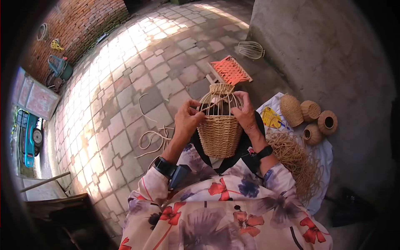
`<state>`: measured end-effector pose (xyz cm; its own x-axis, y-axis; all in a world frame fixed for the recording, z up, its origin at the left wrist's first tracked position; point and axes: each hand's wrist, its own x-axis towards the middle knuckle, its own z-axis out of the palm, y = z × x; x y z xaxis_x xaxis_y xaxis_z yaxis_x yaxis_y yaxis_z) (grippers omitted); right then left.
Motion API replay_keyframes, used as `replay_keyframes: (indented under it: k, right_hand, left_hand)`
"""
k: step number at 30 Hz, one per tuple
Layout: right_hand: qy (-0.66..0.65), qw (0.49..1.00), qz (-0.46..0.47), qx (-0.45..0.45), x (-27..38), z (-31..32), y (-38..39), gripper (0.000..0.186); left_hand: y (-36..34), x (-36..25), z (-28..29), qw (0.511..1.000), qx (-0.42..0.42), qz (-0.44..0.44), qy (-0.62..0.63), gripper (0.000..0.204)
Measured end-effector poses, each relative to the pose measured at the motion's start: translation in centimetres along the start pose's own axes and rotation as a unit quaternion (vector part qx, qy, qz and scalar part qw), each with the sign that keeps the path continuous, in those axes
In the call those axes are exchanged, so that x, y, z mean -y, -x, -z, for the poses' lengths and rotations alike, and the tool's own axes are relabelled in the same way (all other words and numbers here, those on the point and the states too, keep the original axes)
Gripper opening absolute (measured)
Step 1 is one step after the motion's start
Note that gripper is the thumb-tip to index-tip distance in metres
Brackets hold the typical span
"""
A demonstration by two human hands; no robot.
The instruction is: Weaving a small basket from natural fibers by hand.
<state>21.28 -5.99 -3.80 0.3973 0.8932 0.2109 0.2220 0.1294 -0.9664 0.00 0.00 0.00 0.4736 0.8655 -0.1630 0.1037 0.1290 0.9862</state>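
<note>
Shirt (pixel 204 218): pale, red and purple flowers, long sleeves, across lower edge.
Watches: dark, one on each wrist.
Left hand (pixel 187 118): thumb and fingers pinched on a thin strand (pixel 211 105), at left side of basket, just above woven edge.
Right hand (pixel 246 114): clamped on right side of basket, thumb near woven edge, fingers along ribs; well apart from left hand, basket between.
Basket (pixel 219 135): over lap, roughly upright, between both hands; tan, lower body woven, bare ribs above, narrow woven neck on top.
Straw heap (pixel 293 156): tan, tangled, right of lap, on white sheet (pixel 324 160).
Packet (pixel 271 118): yellow, on sheet, beyond straw.
Small baskets (pixel 291 110): four, woven, clustered on right, some with dark openings showing.
Loose strands (pixel 156 139): curled on paving (pixel 121 141), left of basket.
Stool (pixel 230 70): orange woven seat, just beyond basket neck.
Rib frame (pixel 251 50): pale, unwoven, lying near grey wall (pixel 329 54).
Brick wall (pixel 79 33): far left, yellow cord (pixel 56 44) hanging.
Vehicle (pixel 30 139): blue, far left, partly cut off.
</note>
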Motion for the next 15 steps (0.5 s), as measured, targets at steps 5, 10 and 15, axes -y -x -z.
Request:
replay_keyframes:
  k: [5, 10, 15]
  right_hand:
    - [-0.006, 0.999, 0.031, -0.01, 0.4, 0.7, -0.3, 0.043]
    - [-0.005, 1.0, 0.007, -0.017, 1.0, 0.0, 0.4, 0.043]
    - [0.056, 0.998, 0.016, -0.001, -0.7, 1.8, -0.1, 0.043]
  left_hand:
    - [0.1, 2.4, 1.2, 0.887, -0.178, -0.146, -0.4, 0.017]
    - [0.6, 14.5, 17.2, 0.899, -0.268, 0.02, -0.344, 0.024]
    - [8.9, 20.4, 28.2, 0.835, -0.228, 0.374, -0.333, 0.033]
